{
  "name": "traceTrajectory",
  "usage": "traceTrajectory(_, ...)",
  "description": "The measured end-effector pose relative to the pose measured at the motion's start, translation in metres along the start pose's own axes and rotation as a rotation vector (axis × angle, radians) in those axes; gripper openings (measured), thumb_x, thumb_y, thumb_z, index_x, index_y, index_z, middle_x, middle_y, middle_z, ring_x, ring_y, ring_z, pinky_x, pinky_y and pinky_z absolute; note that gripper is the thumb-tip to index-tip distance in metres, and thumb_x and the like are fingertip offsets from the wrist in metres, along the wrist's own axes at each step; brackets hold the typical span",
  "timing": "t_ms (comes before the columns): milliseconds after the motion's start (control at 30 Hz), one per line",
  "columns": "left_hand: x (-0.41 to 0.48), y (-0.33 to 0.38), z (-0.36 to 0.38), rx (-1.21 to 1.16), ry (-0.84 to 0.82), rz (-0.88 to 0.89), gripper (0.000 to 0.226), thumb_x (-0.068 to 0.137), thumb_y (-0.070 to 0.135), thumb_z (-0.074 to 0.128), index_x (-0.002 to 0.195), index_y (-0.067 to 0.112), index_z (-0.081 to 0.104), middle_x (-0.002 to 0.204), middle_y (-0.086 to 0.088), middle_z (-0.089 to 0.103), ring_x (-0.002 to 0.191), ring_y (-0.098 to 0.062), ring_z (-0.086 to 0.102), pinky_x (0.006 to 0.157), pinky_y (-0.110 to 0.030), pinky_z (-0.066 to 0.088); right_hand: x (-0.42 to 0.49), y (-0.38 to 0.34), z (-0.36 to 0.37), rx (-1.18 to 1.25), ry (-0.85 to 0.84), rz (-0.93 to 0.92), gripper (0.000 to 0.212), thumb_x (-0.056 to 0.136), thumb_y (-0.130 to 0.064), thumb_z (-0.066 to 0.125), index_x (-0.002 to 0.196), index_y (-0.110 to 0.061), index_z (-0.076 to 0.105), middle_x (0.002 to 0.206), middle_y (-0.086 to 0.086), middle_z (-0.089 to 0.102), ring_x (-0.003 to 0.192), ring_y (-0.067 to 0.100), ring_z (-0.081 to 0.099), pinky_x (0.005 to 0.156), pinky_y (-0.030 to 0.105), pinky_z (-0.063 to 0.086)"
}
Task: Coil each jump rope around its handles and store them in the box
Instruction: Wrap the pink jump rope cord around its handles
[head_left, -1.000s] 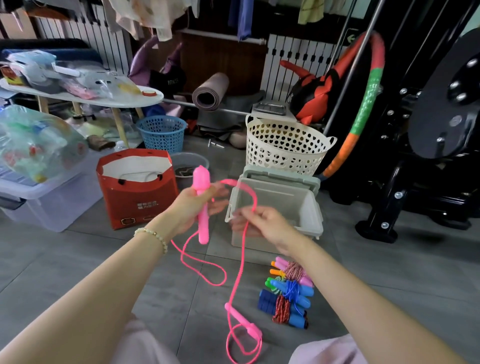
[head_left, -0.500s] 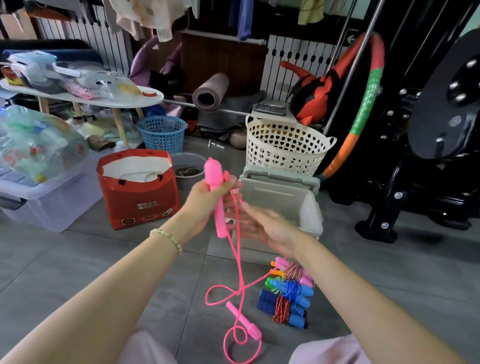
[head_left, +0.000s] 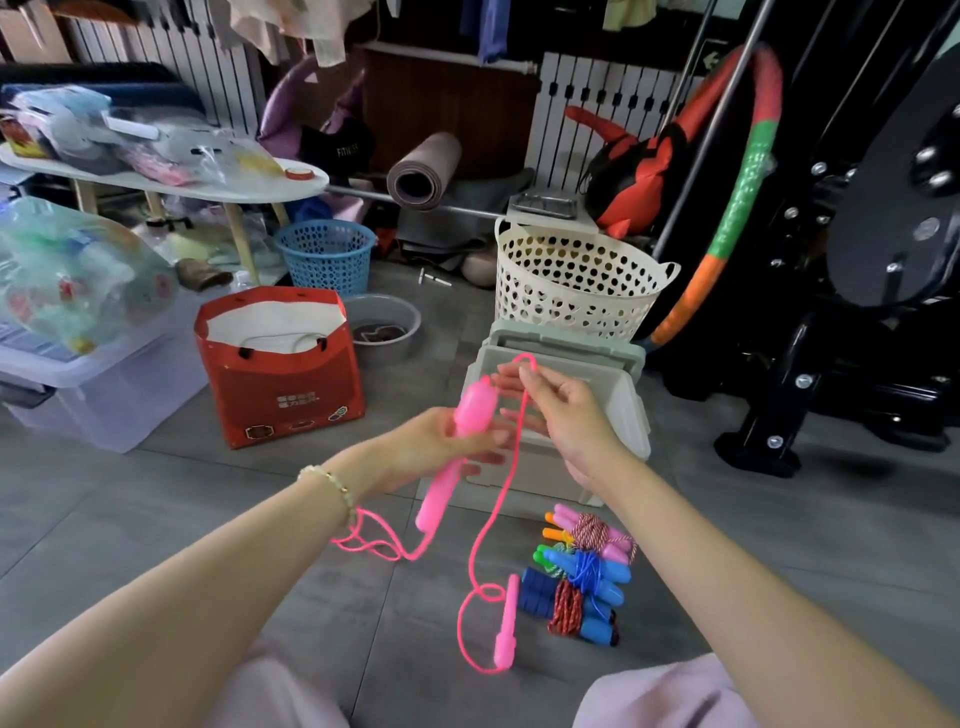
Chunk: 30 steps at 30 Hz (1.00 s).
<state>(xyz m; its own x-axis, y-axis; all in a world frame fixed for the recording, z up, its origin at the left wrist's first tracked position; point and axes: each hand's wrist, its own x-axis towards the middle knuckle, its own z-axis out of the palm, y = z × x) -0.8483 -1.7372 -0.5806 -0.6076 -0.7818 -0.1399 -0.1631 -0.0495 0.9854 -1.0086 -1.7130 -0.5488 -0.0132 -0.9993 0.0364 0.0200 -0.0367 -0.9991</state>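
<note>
You hold a pink rope (head_left: 511, 470) up in the middle of the frame.
Your left hand (head_left: 441, 444) has its fingers curled round one pink handle (head_left: 471, 408), fat end up. Your right hand (head_left: 569, 413) pinches the rope just beside it, in front of the grey box (head_left: 629, 415). The other handle (head_left: 506, 626) lies on the floor at the lower middle, next to a pile of coiled ropes (head_left: 584, 571).
</note>
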Motion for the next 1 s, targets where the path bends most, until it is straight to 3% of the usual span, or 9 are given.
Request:
traceTrajectory(67,0.004,0.005,0.009,0.021,0.016,0.000,0.016,0.089,0.016,0.064,0.102,0.007,0.065,0.103,-0.009,0.072,0.089,-0.024,0.071,0.086,-0.036,0.056,0.002,0.002,0.003,-0.024,0.031,-0.009,0.023,0.099,-0.020,0.045,0.105,-0.010,0.064,0.104,0.002,0.068,0.096,0.009,0.064,0.089,0.026,0.053)
traceTrajectory(200,0.007,0.018,0.010,-0.074,0.075,0.064,0.012,0.091,0.014,0.062,0.101,0.011,0.066,0.096,-0.004,0.074,0.086,-0.023,0.071,0.086,-0.037,0.057,0.004,0.003,0.008,0.042,0.076,0.029,0.029,0.098,-0.016,0.044,0.117,-0.001,0.061,0.067,-0.003,0.065,0.050,-0.001,0.056,0.048,0.013,0.046)
traceTrajectory(433,0.012,0.014,0.018,-0.225,-0.033,0.011,0.016,0.093,0.014,0.057,0.108,0.010,0.062,0.108,-0.007,0.068,0.097,-0.020,0.067,0.093,-0.035,0.053,0.005,0.006,0.005,0.087,0.118,0.071,0.022,0.094,-0.025,0.053,0.110,-0.020,0.066,0.096,0.003,0.068,0.079,0.013,0.061,0.064,0.018,0.052)
traceTrajectory(567,0.013,0.021,0.020,-0.346,0.032,0.038,0.012,0.089,0.006,0.060,0.100,0.005,0.063,0.092,-0.008,0.072,0.081,-0.021,0.072,0.072,-0.026,0.058,0.004,0.007,0.004,0.122,0.107,0.104,0.021,0.093,-0.030,0.054,0.109,-0.022,0.065,0.090,0.002,0.069,0.071,0.010,0.064,0.061,0.021,0.054)
traceTrajectory(667,0.018,0.030,0.007,-0.522,0.261,0.123,0.008,0.091,0.004,0.058,0.097,0.006,0.062,0.092,-0.011,0.067,0.068,-0.014,0.070,0.066,-0.025,0.059,0.006,0.014,0.005,0.190,-0.092,0.181,0.034,0.095,-0.040,0.041,0.119,-0.023,0.057,0.122,0.000,0.061,0.103,0.010,0.061,0.095,0.029,0.047)
traceTrajectory(767,0.019,0.040,-0.014,-0.711,0.446,0.197,0.005,0.092,0.006,0.057,0.096,0.007,0.059,0.080,-0.003,0.071,0.066,-0.012,0.070,0.065,-0.022,0.059,-0.001,0.021,0.010,0.181,-0.380,0.392,0.037,0.094,-0.046,0.036,0.109,-0.024,0.061,0.111,-0.006,0.065,0.103,0.011,0.059,0.092,0.026,0.038)
traceTrajectory(867,0.014,0.042,-0.035,-0.851,0.576,0.264,0.002,0.093,0.007,0.056,0.094,0.009,0.057,0.072,0.001,0.072,0.067,-0.013,0.071,0.061,-0.021,0.057,-0.011,0.034,0.009,-0.206,-0.662,0.373,0.018,0.098,-0.026,0.046,0.107,-0.021,0.060,0.101,-0.004,0.067,0.096,0.010,0.061,0.089,0.024,0.040)
traceTrajectory(933,0.011,0.036,-0.047,-0.890,0.627,0.281,0.004,0.095,0.012,0.055,0.094,0.009,0.058,0.078,-0.001,0.073,0.074,-0.014,0.072,0.065,-0.021,0.057,-0.012,0.043,0.009,-0.334,-0.713,0.355,0.016,0.099,-0.016,0.045,0.104,-0.016,0.060,0.095,0.000,0.067,0.085,0.007,0.065,0.088,0.026,0.044)
traceTrajectory(1000,0.011,0.030,-0.049,-0.769,0.566,0.230,0.016,0.098,0.019,0.050,0.104,0.007,0.058,0.096,-0.005,0.071,0.080,-0.013,0.072,0.068,-0.022,0.057,-0.009,0.040,0.014,-0.223,-0.579,0.327,0.020,0.100,-0.012,0.039,0.102,-0.006,0.058,0.083,0.000,0.069,0.071,0.002,0.067,0.078,0.019,0.051)
